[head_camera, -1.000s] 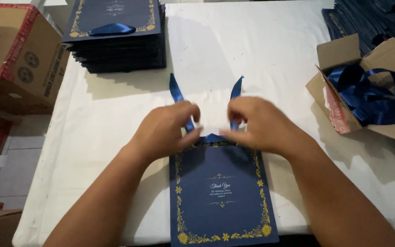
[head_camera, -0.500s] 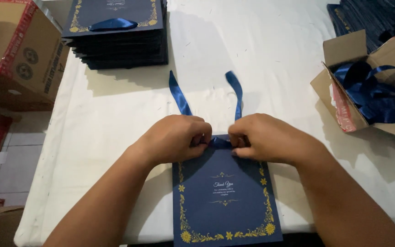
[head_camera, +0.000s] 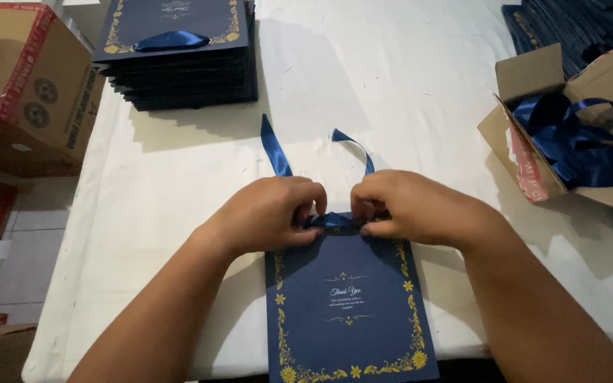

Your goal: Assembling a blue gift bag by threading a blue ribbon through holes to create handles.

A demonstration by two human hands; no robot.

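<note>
A dark blue paper gift bag (head_camera: 349,312) lies flat on the white table cover (head_camera: 406,85), close to the near edge, right in front of the person. It has a gold flower border down its sides and along the bottom, and a small line of pale writing in the middle. At its top edge sits a shiny blue ribbon (head_camera: 335,220), pulled tight into a little knot between the two hands. Two loose ribbon ends stick up past the hands and lie on the table; the left end is straight and the right end curls over. The left hand (head_camera: 271,213) is curled, knuckles up, with its fingers pinched shut on the ribbon at the left of the knot. The right hand (head_camera: 413,209) is curled the same way, fingers pinched shut on the ribbon at the right of the knot. The two hands nearly touch, and both forearms reach in from the bottom of the view. Far back on the table is a stack of finished blue bags (head_camera: 179,57) with a ribbon bow on top. To the right, an open cardboard box (head_camera: 533,142) holds a heap of blue ribbon. To the left stands a big brown carton (head_camera: 23,92).
</note>
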